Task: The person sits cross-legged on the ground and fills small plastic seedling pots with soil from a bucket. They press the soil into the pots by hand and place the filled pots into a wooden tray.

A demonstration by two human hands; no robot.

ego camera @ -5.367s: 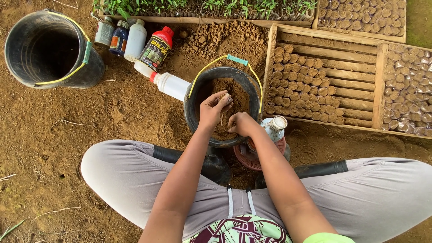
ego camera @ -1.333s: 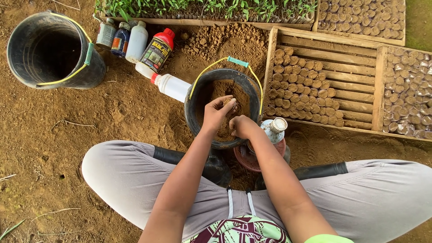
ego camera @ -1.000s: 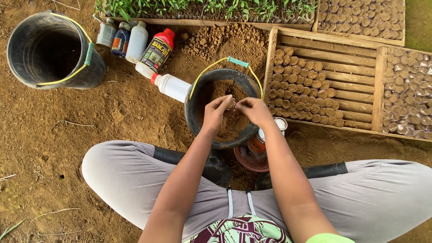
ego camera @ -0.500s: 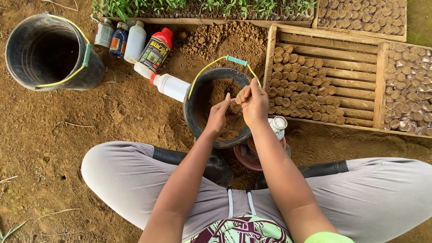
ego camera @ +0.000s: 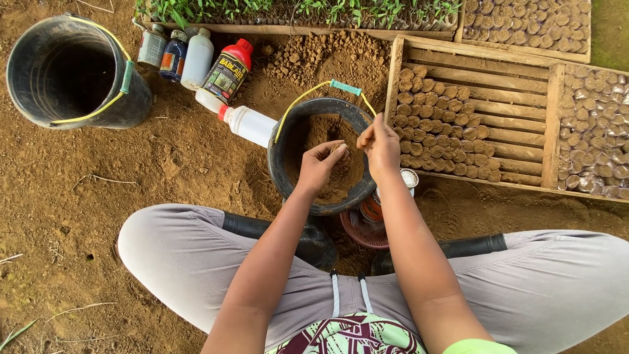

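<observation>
Both hands over bucket (ego camera: 288, 141): left hand (ego camera: 319, 167) cups soil pot (ego camera: 339, 149); right hand (ego camera: 380, 144) pinches shut.

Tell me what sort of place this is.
Probably an outdoor plant nursery: bare soil underfoot, a tray of green seedlings, wooden crates packed with small soil-filled pots, and a bucket of soil under both hands.

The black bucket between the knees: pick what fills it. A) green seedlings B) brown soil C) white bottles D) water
B: the black bucket holds loose brown soil, and the left hand and right hand are over it.
</observation>
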